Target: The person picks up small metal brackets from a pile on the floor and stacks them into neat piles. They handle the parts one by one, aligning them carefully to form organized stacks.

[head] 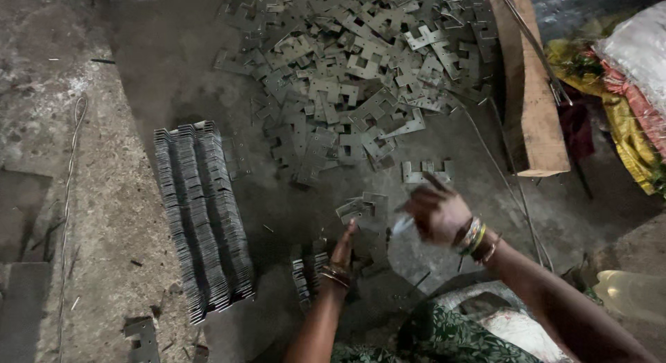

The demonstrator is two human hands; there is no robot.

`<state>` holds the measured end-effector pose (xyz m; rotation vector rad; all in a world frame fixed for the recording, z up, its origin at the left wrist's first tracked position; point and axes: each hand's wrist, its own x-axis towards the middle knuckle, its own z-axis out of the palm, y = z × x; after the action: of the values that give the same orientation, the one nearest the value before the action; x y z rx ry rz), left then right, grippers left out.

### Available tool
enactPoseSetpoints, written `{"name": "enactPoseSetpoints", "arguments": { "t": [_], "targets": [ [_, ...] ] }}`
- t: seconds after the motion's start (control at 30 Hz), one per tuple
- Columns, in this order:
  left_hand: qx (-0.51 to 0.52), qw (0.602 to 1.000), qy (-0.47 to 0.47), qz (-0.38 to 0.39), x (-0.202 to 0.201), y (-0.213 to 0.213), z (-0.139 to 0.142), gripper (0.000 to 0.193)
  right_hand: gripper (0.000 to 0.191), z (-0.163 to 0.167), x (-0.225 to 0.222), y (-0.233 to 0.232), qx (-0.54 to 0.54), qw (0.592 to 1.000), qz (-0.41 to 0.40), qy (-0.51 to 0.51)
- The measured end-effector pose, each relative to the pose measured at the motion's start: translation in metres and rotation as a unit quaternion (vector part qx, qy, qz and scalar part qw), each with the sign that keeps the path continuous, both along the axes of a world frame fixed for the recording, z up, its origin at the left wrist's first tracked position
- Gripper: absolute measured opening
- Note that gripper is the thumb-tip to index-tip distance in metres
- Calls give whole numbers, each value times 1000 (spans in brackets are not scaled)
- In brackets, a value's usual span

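Above the floor (139,217), right hand (438,214) grip pinching blurred plate (404,225), axis untellable.

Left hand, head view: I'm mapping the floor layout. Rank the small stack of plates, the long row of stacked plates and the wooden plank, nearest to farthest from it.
From the left hand:
1. Small stack of plates, just beside the wrist, lower left.
2. Long row of stacked plates, farther left.
3. Wooden plank, upper right, beyond the loose pile.

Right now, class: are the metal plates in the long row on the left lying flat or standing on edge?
Standing on edge. The row of plates shows only thin edges packed side by side, unlike the loose pile lying flat.
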<state>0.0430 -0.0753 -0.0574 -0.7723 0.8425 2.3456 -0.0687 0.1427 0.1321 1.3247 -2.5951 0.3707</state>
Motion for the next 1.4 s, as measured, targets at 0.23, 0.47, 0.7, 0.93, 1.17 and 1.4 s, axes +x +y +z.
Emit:
{"name": "enactPoseSetpoints", "arguments": {
  "t": [0.23, 0.47, 0.7, 0.93, 1.17, 1.4],
  "targets": [
    [-61, 978, 201, -9, 1, -5, -26, 80, 60, -34, -46, 3, 185, 972, -145, 18],
    [-178, 978, 108, 14, -2, -6, -43, 76, 34, -61, -76, 13, 250, 915, -279, -151],
    [-35, 995, -16, 91, 9, -12, -25, 64, 44, -28, -44, -29, -23, 903, -209, -375],
    [-22, 984, 40, 170, 14, -28, -33, 59, 58, -51, -91, -103, 144, 932, -276, -188],
    [-22, 981, 47, 189, 14, -27, -48, 58, 58, -83, -31, -53, 176, 932, -260, -180],
    [-121, 989, -27, 86, 13, -18, -43, 56, 34, -84, -5, 13, 152, 905, -316, -243]
  ]
}}
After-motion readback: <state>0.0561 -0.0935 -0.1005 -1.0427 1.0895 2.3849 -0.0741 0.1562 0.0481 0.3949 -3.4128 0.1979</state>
